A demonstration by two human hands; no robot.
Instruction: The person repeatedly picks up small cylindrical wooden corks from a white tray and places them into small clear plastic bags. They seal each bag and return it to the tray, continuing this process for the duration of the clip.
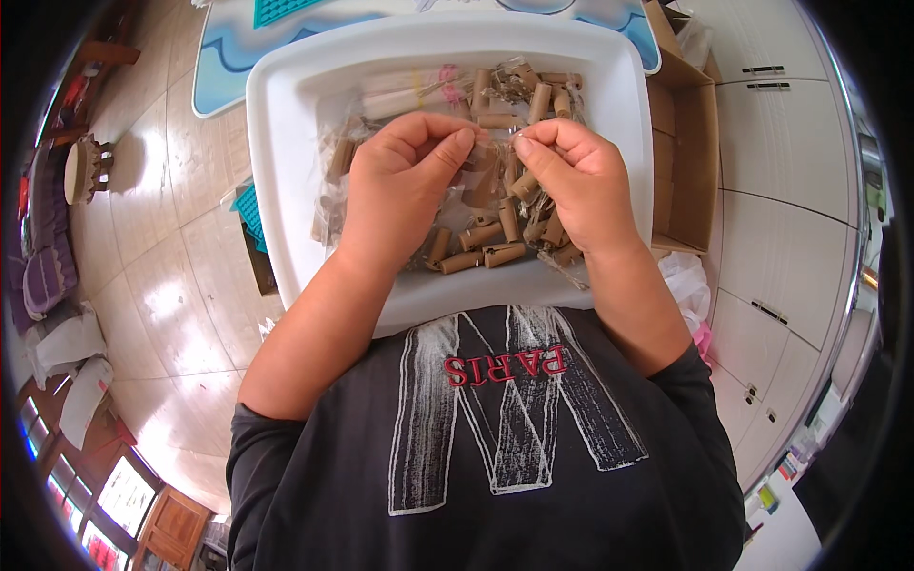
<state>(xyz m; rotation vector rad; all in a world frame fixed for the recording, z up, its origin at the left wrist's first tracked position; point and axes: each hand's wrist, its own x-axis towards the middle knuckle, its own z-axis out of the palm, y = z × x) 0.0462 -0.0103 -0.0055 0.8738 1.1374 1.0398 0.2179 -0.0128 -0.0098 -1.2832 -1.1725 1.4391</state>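
Observation:
My left hand (407,176) and my right hand (583,181) are held over a white plastic tub (286,152), thumb and forefinger pinched on each. Between the fingertips stretches the top edge of a clear plastic bag (484,181), its lower part hanging into the tub. How much is inside the bag is hard to make out. Short brown cardboard tubes (505,254), several with strings at their ends, lie loose below and around the bag. More clear bags with brown tubes in them (335,160) rest at the tub's left side, partly hidden by my left hand.
Pale wrapped sticks (405,93) lie at the tub's far side. A table with a blue wave pattern (224,71) is beneath the tub. An open cardboard box (690,157) stands at the right, before white cabinets (776,143). Left on the tiled floor is a small stool (86,171).

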